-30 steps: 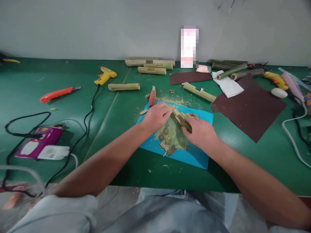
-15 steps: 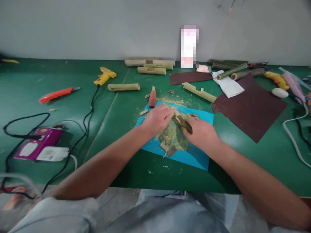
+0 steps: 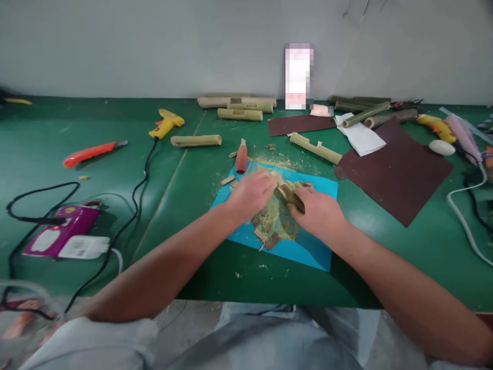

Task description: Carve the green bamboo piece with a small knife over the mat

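Observation:
A short bamboo tube (image 3: pixel 285 191) with a rectangular notch cut in its upper side is tilted above the blue sheet (image 3: pixel 311 252). My right hand (image 3: pixel 321 208) is wrapped around its near end. My left hand (image 3: pixel 254 192) is closed at the tube's far end, fingertips pressed together and smeared by motion. What they pinch, if anything, is hidden. Beneath both hands, bamboo shavings (image 3: pixel 269 218) and small chips lie heaped on the sheet. A red-handled blade (image 3: pixel 241 158) rests just beyond my left hand.
Notched bamboo tubes (image 3: pixel 241 114) lie at the back, with another one (image 3: pixel 316 149) nearer. On the right are brown sandpaper (image 3: pixel 400 174), white paper (image 3: pixel 362 136) and an egg-shaped white object (image 3: pixel 441 148). At left are a yellow glue gun (image 3: pixel 167 123), red utility knife (image 3: pixel 92 153) and purple power strip (image 3: pixel 63 231).
My left hand has shifted slightly at the tube's far end, its fingers now more blurred. The right hand keeps its hold on the tube. The whole view has shifted a little.

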`<state>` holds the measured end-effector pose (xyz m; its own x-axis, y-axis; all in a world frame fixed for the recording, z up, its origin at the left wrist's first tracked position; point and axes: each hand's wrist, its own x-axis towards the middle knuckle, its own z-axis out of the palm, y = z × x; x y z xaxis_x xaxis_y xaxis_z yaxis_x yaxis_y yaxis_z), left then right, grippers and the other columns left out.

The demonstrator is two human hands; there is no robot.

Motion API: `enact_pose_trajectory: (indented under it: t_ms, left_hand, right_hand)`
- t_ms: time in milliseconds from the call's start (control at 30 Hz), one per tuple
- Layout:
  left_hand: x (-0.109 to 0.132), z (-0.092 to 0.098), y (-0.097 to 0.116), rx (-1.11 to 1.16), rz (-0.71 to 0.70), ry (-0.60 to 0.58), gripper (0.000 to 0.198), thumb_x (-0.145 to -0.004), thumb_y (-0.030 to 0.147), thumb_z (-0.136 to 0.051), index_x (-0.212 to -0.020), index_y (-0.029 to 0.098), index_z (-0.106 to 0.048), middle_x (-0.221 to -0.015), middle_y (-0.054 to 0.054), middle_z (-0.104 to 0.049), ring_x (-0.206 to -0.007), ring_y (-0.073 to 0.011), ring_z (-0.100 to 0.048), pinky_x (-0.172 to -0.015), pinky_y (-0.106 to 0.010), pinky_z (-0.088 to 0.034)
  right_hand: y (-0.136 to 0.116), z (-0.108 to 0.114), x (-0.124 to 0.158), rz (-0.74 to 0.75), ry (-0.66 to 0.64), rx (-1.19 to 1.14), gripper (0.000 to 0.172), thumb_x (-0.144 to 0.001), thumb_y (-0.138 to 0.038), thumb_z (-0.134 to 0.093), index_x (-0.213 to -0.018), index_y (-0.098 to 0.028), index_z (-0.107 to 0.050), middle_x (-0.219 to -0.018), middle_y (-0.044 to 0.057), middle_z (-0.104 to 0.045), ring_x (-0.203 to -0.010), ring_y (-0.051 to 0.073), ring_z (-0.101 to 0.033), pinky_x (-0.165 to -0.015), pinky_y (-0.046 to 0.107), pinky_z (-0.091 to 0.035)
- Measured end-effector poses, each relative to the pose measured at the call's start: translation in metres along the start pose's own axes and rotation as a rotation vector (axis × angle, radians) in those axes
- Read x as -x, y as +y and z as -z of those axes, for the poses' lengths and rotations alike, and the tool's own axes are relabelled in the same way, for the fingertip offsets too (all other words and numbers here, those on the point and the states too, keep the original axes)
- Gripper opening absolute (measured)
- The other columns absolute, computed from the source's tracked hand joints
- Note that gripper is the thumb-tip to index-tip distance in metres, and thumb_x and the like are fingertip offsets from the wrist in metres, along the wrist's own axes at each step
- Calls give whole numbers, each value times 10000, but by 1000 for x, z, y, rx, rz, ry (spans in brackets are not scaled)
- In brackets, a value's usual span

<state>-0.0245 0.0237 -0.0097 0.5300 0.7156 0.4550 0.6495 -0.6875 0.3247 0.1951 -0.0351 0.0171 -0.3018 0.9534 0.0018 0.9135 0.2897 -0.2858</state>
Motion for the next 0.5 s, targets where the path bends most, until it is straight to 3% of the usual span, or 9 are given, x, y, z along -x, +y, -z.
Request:
enact_pose_trajectory:
  t_ms: [500]
  left_hand:
    - [0, 2, 2, -1, -29, -6, 322, -1056, 300, -466, -1159, 175, -744, -938, -85, -717, -884, -187, -677, -805, -311, -576]
  right_hand:
    - [-1, 3, 0, -2, -5, -2, 208, -970, -368, -513, -1001, -206, -640, -980, 73, -709, -822, 201, -628, -595, 330, -280]
